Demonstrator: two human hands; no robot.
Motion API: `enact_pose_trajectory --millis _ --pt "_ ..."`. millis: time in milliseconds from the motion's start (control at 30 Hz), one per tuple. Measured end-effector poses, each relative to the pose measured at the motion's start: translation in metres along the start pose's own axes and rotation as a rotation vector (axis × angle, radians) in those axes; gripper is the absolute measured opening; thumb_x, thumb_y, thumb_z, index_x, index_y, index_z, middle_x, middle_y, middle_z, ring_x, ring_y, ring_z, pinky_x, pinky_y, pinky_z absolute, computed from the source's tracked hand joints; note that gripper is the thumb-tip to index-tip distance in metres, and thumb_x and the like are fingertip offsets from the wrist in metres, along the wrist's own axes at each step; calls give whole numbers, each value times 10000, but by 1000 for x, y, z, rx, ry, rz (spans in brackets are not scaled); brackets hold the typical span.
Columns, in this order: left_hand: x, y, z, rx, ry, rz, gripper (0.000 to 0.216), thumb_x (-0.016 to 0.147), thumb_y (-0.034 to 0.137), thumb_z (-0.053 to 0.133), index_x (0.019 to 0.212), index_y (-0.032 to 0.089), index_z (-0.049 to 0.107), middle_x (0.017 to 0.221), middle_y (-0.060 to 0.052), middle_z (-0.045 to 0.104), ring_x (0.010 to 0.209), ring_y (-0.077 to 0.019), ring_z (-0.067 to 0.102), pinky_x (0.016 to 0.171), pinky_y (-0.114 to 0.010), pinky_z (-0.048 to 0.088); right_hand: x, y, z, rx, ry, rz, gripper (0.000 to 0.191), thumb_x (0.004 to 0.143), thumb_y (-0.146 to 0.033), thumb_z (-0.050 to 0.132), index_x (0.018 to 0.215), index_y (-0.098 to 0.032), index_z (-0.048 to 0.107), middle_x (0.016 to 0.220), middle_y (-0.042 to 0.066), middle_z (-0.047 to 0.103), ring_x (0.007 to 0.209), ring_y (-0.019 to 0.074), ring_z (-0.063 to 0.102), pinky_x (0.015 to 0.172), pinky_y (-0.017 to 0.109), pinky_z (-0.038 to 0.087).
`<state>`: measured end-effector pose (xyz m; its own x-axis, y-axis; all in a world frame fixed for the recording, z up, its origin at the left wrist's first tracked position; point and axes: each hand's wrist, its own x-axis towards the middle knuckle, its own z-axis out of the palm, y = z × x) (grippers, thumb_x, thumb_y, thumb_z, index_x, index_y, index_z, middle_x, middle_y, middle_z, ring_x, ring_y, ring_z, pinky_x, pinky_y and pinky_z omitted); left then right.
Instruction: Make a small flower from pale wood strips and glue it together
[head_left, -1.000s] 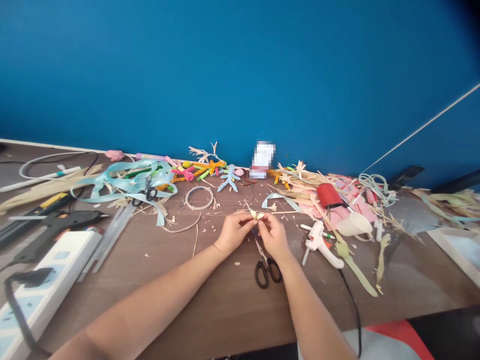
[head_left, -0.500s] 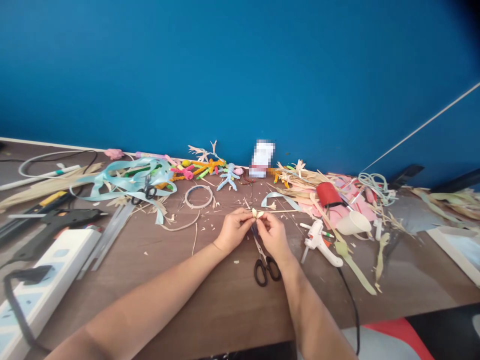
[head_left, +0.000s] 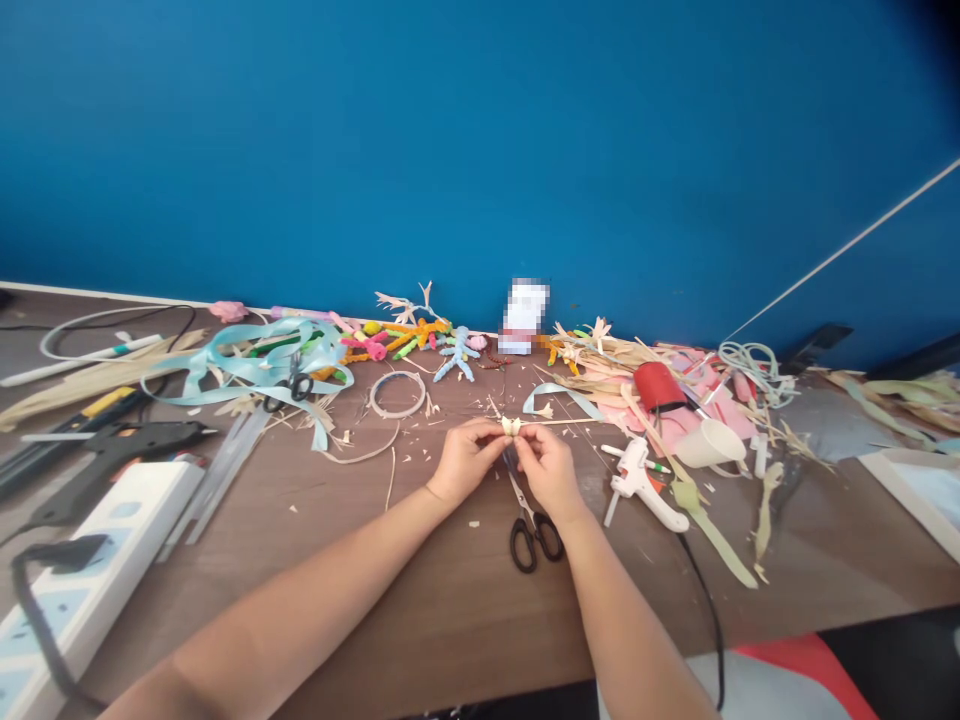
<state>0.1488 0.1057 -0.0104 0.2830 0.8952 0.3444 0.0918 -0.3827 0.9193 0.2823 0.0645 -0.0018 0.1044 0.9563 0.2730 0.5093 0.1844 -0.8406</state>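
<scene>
Between the fingertips of my left hand point(head_left: 469, 462) and my right hand point(head_left: 550, 468) is a small cream husk piece point(head_left: 511, 427), folded like petals. Both hands are closed in a pinch on it, thumbs close together. Black-handled scissors point(head_left: 534, 530) lie on the table beneath, their handles toward me and their blades partly hidden by my hands. A thin pale stick point(head_left: 574, 421) runs out to the right behind my right hand. Small pale scraps lie scattered around.
To the right lie a white glue gun point(head_left: 641, 485), a red spool point(head_left: 660, 387) and a white cup point(head_left: 709, 444). On the left are a black glue gun point(head_left: 112, 455), a power strip point(head_left: 112, 540), blue ribbon point(head_left: 225, 360) and a coil point(head_left: 397, 395). A blue wall point(head_left: 450, 150) closes off the back.
The petals of the husk piece have turned slightly and look more closed up between my fingertips. Both hands stay in nearly the same place; the scissors still lie on the table.
</scene>
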Motion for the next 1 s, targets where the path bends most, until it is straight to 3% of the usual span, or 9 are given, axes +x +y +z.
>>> enact_pose_trajectory --millis 333,567,1000 --pt "1 -3 0 -33 27 -41 132 700 255 584 730 150 660 703 -42 622 656 -134 560 626 -240 437 0 4 4 22 19 27 132 770 -283 483 818 -178 547 697 23 592 525 118 537 488 226 442" --pt "4 -5 2 -217 27 -195 156 662 258 619 730 122 651 723 -52 646 664 -142 581 639 -248 457 0 2 6 45 11 40 125 766 -265 484 838 -178 536 691 9 584 488 101 525 481 218 434" --pt "3 -4 2 -230 7 -207 145 656 253 621 719 124 642 694 -41 641 635 -131 566 618 -243 457 0 -3 4 35 -7 38 110 772 -276 461 795 -183 517 627 -1 552 474 105 507 451 210 413"
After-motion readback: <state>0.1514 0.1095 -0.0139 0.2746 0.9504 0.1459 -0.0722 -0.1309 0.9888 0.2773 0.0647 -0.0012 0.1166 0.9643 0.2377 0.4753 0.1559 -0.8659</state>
